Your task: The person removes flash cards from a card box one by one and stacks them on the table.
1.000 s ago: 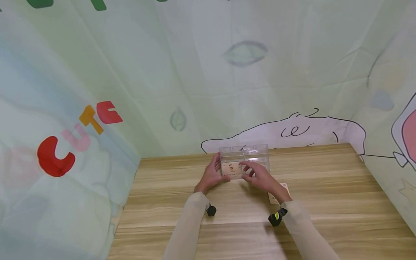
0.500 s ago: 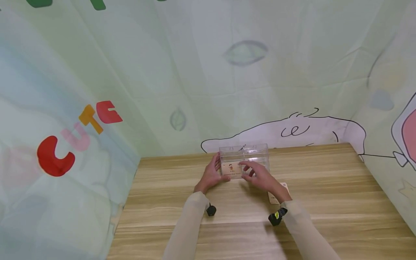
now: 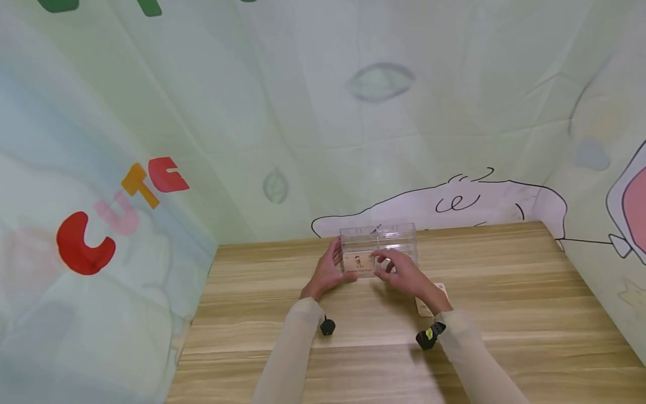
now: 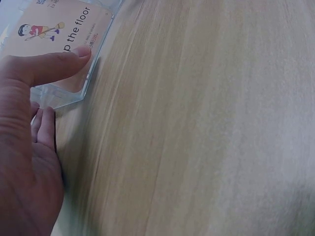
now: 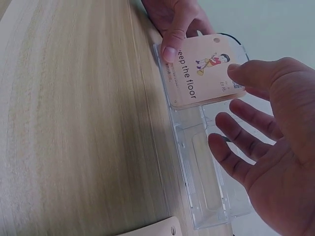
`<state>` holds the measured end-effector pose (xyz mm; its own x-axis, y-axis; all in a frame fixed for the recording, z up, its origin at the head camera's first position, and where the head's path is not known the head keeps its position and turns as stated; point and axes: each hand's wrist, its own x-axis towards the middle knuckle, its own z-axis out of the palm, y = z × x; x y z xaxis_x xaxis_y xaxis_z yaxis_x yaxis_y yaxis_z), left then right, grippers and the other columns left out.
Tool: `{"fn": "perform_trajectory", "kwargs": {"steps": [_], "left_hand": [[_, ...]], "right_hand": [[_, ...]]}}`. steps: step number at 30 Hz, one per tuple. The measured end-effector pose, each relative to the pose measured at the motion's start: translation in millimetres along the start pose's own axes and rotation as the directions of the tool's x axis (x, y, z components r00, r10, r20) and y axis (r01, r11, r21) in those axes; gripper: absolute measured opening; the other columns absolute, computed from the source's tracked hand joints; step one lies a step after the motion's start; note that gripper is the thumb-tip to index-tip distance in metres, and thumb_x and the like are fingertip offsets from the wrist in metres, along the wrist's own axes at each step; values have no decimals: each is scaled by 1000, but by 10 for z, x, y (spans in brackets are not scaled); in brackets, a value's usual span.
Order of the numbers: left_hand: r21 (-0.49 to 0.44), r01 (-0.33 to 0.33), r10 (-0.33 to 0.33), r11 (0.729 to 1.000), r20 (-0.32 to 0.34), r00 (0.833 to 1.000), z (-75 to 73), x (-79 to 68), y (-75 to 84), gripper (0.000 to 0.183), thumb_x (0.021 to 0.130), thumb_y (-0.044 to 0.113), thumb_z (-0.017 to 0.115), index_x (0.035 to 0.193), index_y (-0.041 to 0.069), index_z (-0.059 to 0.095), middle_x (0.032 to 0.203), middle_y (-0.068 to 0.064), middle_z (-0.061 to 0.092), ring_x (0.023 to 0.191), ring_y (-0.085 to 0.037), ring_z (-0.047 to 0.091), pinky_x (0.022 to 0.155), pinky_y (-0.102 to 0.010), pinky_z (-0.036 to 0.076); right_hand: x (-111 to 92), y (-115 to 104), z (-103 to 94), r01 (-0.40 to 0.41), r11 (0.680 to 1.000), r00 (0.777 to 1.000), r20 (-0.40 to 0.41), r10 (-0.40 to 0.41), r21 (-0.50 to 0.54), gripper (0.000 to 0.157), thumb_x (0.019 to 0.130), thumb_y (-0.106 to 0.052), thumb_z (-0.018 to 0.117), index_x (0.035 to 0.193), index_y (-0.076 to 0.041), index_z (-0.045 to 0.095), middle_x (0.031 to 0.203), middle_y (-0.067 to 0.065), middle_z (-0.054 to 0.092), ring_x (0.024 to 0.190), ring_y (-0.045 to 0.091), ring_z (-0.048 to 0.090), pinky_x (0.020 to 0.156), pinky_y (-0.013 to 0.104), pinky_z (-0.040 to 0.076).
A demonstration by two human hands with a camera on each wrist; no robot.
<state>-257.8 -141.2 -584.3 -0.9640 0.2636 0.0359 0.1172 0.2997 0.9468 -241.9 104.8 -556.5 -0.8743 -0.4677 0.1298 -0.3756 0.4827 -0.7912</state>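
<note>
A clear plastic box [image 3: 397,231] with two compartments stands near the table's back edge. In its left compartment sits a stack of pale orange cards, the top flash card [image 5: 204,73] reading "eep the floor" beside a child with a broom. My left hand [image 3: 327,274] grips the box's left end, thumb over the lower corner of the card and the front rim, other fingers along the side. My right hand [image 3: 405,274] pinches the card's upper right corner between thumb and index finger. Its remaining fingers are spread loosely above the right compartment, which shows bare plastic in the right wrist view.
Another card [image 3: 424,308] lies on the wooden table [image 3: 373,348] beneath my right forearm. A printed cloth backdrop [image 3: 313,140] rises right behind the table's back edge and along both sides.
The lettering along the top card's lower edge shows slightly differently, as the card shifts a little. Both hands and the box keep nearly the same place.
</note>
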Motion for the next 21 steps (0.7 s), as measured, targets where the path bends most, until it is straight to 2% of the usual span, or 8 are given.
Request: {"fn": "perform_trajectory", "kwargs": {"steps": [4, 10, 12, 19, 21], "left_hand": [[-9, 11, -11, 1000, 19, 1000, -42, -69, 206, 108, 75, -2, 90, 160, -1, 25, 162, -25, 35, 149, -41, 36, 122, -48, 35], [-46, -2, 3, 999, 11, 1000, -40, -80, 216, 108, 73, -4, 90, 160, -1, 26, 162, -26, 35, 149, -41, 36, 122, -49, 34], [-46, -3, 4, 999, 15, 1000, -40, -68, 198, 109, 73, -4, 90, 160, 0, 26, 162, -25, 35, 149, -41, 35, 123, -48, 34], [-23, -8, 8, 1000, -3, 1000, 13, 56, -151, 115, 71, -5, 91, 163, 7, 24, 164, -21, 34, 150, -37, 35, 123, -46, 33], [-24, -6, 6, 1000, -9, 1000, 14, 65, -177, 115, 71, -4, 92, 163, 9, 25, 164, -19, 35, 150, -35, 36, 123, -45, 34]], "right_hand": [[-12, -24, 7, 26, 1000, 999, -30, -27, -14, 38, 94, -7, 76, 130, -1, 64, 119, 17, 66, 86, 19, 65, 72, 30, 58], [-8, -37, 27, 23, 1000, 999, -44, -24, -14, 35, 95, -7, 75, 128, -3, 65, 122, 13, 68, 86, 18, 64, 69, 29, 57], [-1, -42, 33, 16, 1000, 999, -39, -17, -5, 35, 95, -7, 75, 128, -3, 65, 122, 13, 68, 87, 18, 65, 70, 29, 58], [5, -33, 61, 11, 998, 1000, -17, -10, 68, 37, 97, -7, 72, 133, -5, 62, 128, 17, 67, 96, 26, 70, 80, 37, 63], [5, -23, 76, 18, 995, 1000, -13, -17, 94, 36, 97, -6, 72, 131, -5, 62, 127, 17, 67, 98, 27, 70, 82, 37, 63]]}}
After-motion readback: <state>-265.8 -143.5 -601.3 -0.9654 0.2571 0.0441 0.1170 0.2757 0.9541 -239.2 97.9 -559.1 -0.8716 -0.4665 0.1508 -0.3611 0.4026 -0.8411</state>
